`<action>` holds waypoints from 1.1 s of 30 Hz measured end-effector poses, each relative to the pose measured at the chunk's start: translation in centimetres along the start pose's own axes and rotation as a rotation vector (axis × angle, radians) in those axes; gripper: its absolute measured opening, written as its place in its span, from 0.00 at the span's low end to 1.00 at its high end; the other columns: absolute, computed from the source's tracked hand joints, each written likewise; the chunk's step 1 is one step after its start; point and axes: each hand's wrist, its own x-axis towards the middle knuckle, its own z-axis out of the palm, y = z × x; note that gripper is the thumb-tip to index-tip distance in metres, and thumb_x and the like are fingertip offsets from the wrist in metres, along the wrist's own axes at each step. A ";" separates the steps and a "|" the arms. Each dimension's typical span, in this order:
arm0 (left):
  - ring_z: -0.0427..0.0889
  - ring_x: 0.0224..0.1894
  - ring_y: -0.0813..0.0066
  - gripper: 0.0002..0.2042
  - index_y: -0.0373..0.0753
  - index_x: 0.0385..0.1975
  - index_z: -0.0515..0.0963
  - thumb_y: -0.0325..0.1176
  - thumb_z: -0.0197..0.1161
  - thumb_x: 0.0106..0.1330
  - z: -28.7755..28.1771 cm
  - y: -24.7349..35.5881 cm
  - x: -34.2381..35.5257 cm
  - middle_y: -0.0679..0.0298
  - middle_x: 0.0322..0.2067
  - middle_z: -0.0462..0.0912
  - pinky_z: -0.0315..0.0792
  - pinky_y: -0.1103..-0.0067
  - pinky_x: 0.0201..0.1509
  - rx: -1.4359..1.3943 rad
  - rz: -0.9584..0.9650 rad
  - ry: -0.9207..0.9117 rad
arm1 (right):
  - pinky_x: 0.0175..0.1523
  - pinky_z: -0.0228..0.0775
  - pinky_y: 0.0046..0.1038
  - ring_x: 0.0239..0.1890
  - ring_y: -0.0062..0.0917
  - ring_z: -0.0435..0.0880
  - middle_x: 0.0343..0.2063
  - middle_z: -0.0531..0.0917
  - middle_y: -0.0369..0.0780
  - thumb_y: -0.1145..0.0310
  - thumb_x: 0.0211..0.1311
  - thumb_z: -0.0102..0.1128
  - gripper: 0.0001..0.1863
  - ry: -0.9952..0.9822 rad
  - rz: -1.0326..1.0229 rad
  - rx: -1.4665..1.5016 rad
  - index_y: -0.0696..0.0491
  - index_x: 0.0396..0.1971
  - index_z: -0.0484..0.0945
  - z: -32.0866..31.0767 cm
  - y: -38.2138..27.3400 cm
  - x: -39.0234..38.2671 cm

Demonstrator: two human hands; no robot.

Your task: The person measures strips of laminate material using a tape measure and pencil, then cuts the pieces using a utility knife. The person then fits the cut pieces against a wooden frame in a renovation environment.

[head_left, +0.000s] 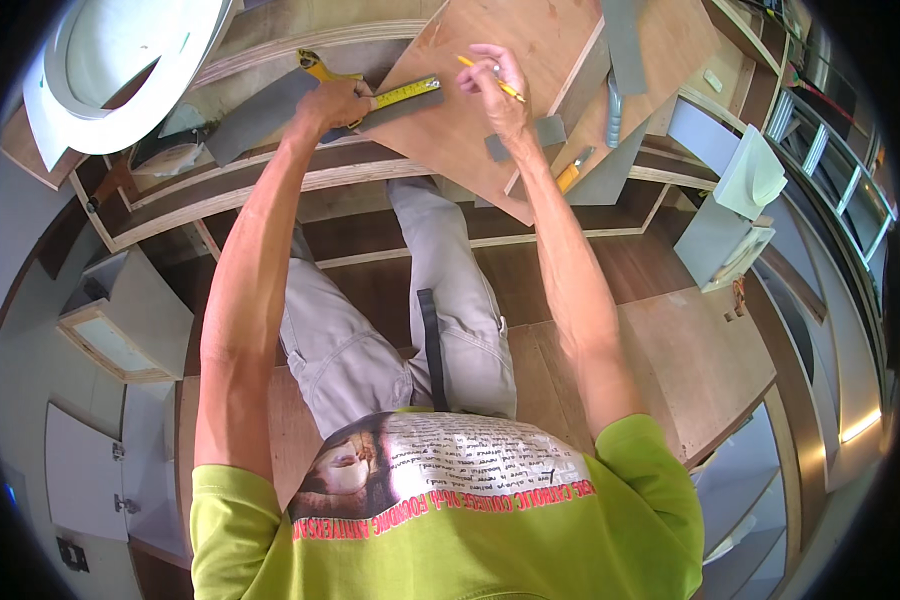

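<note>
Two hands up in the top half of the frame, both busy. My left hand (pixel 336 104), upper centre-left, is closed round the yellow tape measure (pixel 407 92); its back faces the camera, so I can't tell exactly how the fingers sit. Blade sticks out to the right, lying over a narrow grey strip (pixel 400 113) on the plywood board (pixel 445 150), top centre. My right hand (pixel 503 88), top centre and just right of the blade's end, pinches a yellow pencil (pixel 511 92) between thumb and fingers, pencil slanting from upper left to lower right. Can't tell if the hand touches the board.

Around the left hand: yellow-and-black tool (pixel 313 66) just above it, bigger dark grey sheet (pixel 260 115) to its left.

Around the right: small grey piece (pixel 548 130) partly behind my wrist, orange-handled knife (pixel 568 178) below and right of that, tool with a blue-grey handle (pixel 613 115) further right, top right of centre.

Farther out: white ring-shaped piece (pixel 65 110) at upper left, light-coloured ladder (pixel 820 150) at upper right, lit strip (pixel 860 425) at lower right. My legs in grey trousers (pixel 450 270) take mid-frame, green shirt (pixel 470 555) along the bottom
</note>
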 end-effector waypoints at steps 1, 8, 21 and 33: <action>0.84 0.42 0.56 0.19 0.47 0.43 0.83 0.51 0.62 0.58 0.0 -0.2 0.1 0.55 0.37 0.86 0.75 0.66 0.47 -0.004 0.002 0.012 | 0.36 0.71 0.20 0.28 0.15 0.77 0.26 0.82 0.35 0.68 0.64 0.56 0.10 -0.055 0.027 -0.011 0.58 0.38 0.80 0.5 0.0 0.4; 0.81 0.46 0.53 0.16 0.42 0.37 0.81 0.46 0.57 0.57 -0.3 1.5 1.0 0.54 0.40 0.84 0.73 0.64 0.50 0.098 -0.048 -0.014 | 0.35 0.71 0.22 0.28 0.16 0.77 0.24 0.81 0.33 0.68 0.59 0.61 0.06 -0.245 0.044 -0.278 0.54 0.32 0.80 0.2 2.5 2.7; 0.78 0.58 0.52 0.23 0.37 0.50 0.80 0.43 0.51 0.59 -1.1 0.8 0.7 0.50 0.53 0.80 0.71 0.63 0.60 0.063 -0.130 -0.155 | 0.34 0.71 0.24 0.26 0.19 0.78 0.23 0.81 0.33 0.66 0.54 0.61 0.07 -0.330 -0.043 -0.420 0.53 0.29 0.79 2.0 2.4 2.2; 0.82 0.48 0.55 0.19 0.42 0.39 0.81 0.46 0.58 0.53 -0.7 0.8 0.5 0.54 0.43 0.84 0.73 0.65 0.52 0.046 -0.134 -0.063 | 0.35 0.71 0.25 0.27 0.20 0.78 0.23 0.82 0.34 0.66 0.53 0.61 0.08 -0.338 -0.023 -0.472 0.54 0.29 0.79 2.3 2.6 2.3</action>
